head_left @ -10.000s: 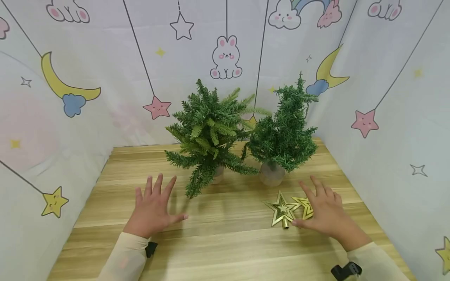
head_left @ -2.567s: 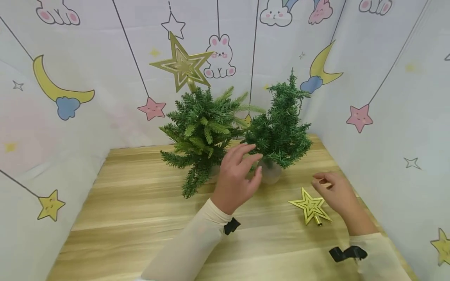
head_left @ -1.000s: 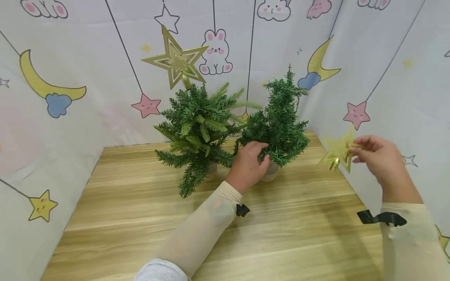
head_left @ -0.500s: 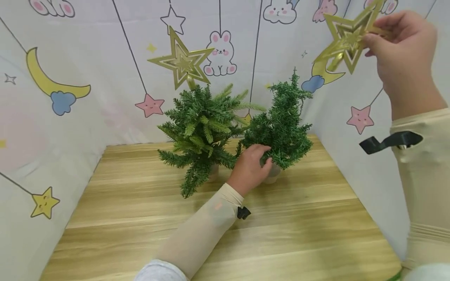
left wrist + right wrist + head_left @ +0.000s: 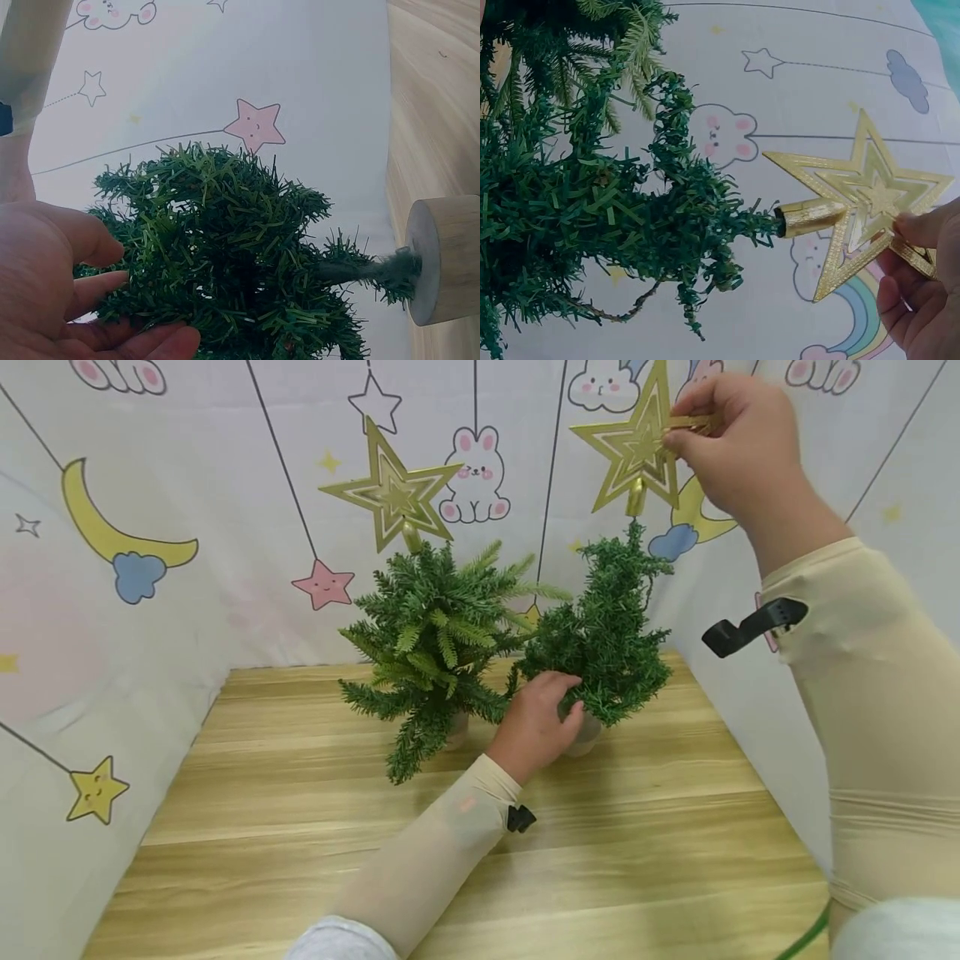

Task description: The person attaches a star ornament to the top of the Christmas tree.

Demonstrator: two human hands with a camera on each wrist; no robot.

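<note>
Between thumb and fingers of my right hand (image 5: 750,443), one point of a gold star tree topper (image 5: 637,443) is pinched. Its tube meets the tip of the right-hand artificial Christmas tree (image 5: 611,618); in the right wrist view the tree's tip is at the mouth of the gold tube (image 5: 810,216). My left hand (image 5: 536,722) holds this tree's lower left branches, its fingers (image 5: 161,341) curled among the green needles. Another gold star topper (image 5: 393,493) stands, slightly tilted, on the fuller Christmas tree (image 5: 435,635) at the left.
Both trees stand toward the back of a wooden table (image 5: 300,843), on round bases; the right tree's wooden base (image 5: 454,259) shows in the left wrist view. Printed white curtains (image 5: 255,610) enclose the back and sides. A green strip (image 5: 806,935) shows at lower right.
The left tree has gained a star. My right hand picked the other star off the table, raised it, then brought it left onto the right tree's tip. My left hand moved to that tree.
</note>
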